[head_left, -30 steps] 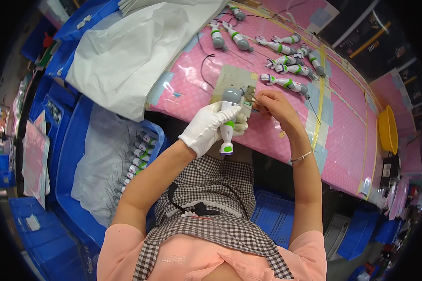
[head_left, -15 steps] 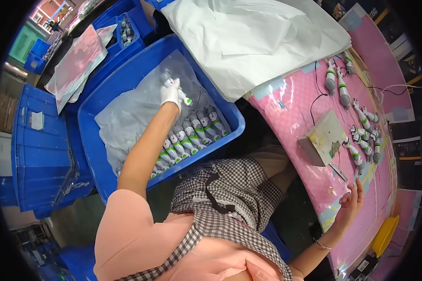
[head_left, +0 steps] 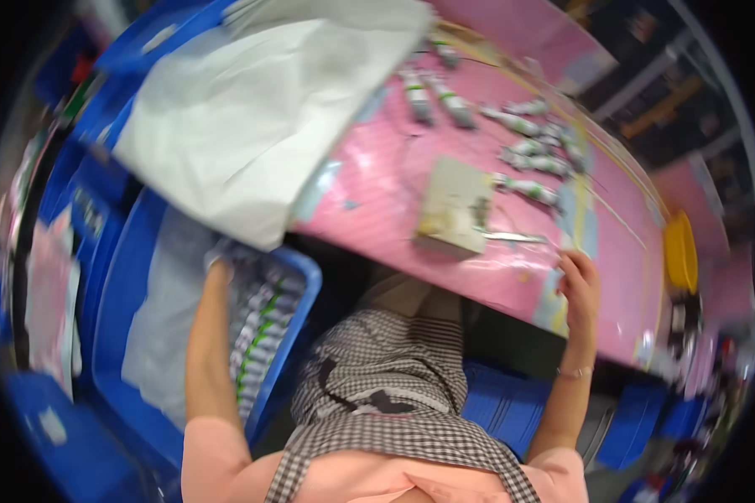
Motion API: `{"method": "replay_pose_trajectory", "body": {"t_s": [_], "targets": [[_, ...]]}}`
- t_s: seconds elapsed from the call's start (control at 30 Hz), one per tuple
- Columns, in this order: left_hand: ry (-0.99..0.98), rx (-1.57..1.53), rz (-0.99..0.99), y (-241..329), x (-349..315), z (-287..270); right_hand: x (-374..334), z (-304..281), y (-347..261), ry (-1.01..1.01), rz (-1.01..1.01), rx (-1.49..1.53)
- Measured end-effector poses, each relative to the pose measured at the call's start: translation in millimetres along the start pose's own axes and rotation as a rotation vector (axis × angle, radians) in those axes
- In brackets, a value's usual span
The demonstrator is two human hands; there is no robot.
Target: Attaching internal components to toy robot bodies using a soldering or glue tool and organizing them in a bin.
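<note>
My left hand (head_left: 220,256), in a white glove, reaches into a large blue bin (head_left: 102,352). Motion blur hides its fingers and whatever may be in them. Beside it in the bin lies a row of white and grey handheld devices (head_left: 256,345) with green bands, on a translucent plastic sheet (head_left: 161,335). My bare right hand (head_left: 579,281) is raised over the front edge of the pink-covered table (head_left: 365,180), fingers apart and slightly bent, holding nothing visible. Nearest to it are a thin metal tool (head_left: 516,237) and one of several similar devices (head_left: 528,190) on the table.
A pale square block (head_left: 457,205) stands near the table's front edge. White sheeting (head_left: 235,117) covers the table's left end and overhangs the bin. A yellow container (head_left: 681,251) is at the far right. More blue bins (head_left: 67,444) stand at the left.
My view has swung toward the table, so bin and table appear shifted left. The left hand, earlier holding a white and grey device, is now blurred low in the bin. The right hand remains near the table edge.
</note>
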State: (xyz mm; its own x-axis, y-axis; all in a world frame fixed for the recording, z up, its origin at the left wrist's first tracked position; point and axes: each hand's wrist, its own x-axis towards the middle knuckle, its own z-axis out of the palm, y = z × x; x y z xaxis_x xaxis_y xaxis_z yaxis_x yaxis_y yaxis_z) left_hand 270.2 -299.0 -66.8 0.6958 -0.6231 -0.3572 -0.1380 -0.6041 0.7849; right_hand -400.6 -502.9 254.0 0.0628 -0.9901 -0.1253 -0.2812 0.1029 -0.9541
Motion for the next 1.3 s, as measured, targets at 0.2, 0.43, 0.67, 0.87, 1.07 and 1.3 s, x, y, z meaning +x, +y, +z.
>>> {"method": "replay_pose_trajectory", "body": {"t_s": [0.2,0.43,0.67,0.87,1.07,1.3], "targets": [[0.01,0.985,0.103,27,27,14,72,7,8,0.33,-0.694,-0.472],[0.435,0.308,-0.086,135,-82,26,122,31,1,0.146,-0.96,-1.129],[0.667,-0.409,0.675,285,-254,82,54,20,-44,0.686,-0.962,-0.209],[-0.695,-0.374,0.743,424,-344,187,3,64,-32,0.033,-0.594,0.999],[-0.822,-1.162,0.194,457,-318,239,-26,73,-7,-0.393,-0.248,1.097],[-0.54,-0.734,0.487,448,-334,223,-33,88,4,-0.641,-0.144,1.265]]}}
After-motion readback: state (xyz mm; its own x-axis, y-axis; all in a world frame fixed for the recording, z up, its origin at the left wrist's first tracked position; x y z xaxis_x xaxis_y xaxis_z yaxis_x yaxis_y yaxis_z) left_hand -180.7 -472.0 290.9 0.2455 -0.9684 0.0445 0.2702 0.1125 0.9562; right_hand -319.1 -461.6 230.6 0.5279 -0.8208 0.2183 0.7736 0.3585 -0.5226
